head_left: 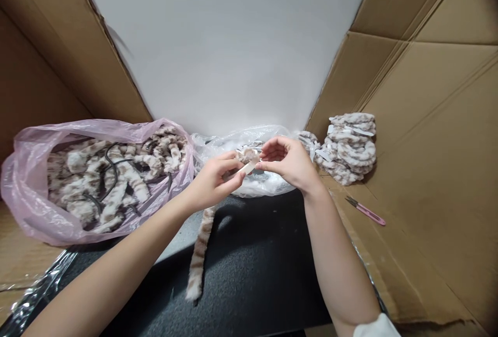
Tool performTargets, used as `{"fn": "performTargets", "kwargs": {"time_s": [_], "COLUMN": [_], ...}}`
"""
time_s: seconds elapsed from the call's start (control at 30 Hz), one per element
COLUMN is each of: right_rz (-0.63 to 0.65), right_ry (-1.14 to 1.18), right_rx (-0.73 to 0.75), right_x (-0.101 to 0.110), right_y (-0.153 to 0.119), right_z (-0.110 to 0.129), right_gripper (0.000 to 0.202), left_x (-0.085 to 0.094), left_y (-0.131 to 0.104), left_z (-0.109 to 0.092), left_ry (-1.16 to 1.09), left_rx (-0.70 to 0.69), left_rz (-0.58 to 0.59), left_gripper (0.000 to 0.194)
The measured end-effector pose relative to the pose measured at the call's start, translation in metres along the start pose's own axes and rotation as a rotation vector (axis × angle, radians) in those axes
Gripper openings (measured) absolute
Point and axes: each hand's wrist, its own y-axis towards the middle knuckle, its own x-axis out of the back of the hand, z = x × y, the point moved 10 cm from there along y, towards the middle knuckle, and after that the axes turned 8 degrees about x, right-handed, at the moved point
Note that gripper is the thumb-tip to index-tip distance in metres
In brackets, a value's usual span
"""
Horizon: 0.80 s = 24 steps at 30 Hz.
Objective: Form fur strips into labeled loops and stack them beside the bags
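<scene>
My left hand point(216, 181) is closed around a furry white-and-brown piece point(246, 154) with a white strip point(249, 167) on it. My right hand point(290, 163) pinches the other end of that white strip between thumb and fingers, its remaining fingers curled. Below my left wrist, a long striped furry strip point(201, 254) lies on the black surface point(257, 264). Its upper end passes behind my left hand, so I cannot tell whether it joins the held piece. Behind both hands sits a clear plastic bag point(268, 189), partly hidden by them.
On the left, a pink plastic bag point(23, 181) lies open, full of furry strips point(124, 186) with dark cords. At right stands a stack of furry loops point(354, 150) with white tags. Pink-handled thread snips point(368, 212) lie on cardboard point(397, 269). Cardboard walls flank both sides.
</scene>
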Motion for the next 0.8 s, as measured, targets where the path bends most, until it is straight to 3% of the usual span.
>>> {"fn": "performTargets", "kwargs": {"time_s": [0.37,0.5,0.8], "right_rz": [-0.015,-0.045,-0.059], "right_ry": [-0.064,-0.077,-0.106], "right_rx": [0.083,0.09,0.04], "right_x": [-0.008,-0.009,-0.009], "right_y": [-0.003,-0.003,-0.006], "right_z": [0.016,0.017,0.015], "right_gripper": [0.023,0.018,0.028], "left_x": [0.002,0.0,0.003], "left_y": [-0.001,-0.002,-0.002], "left_z": [-0.003,-0.009,-0.011], "left_ry": [0.01,0.011,0.05], "left_rx": [-0.036,-0.051,-0.058], "left_rz": [0.051,0.125,0.126], "left_gripper": [0.025,0.023,0.022]}}
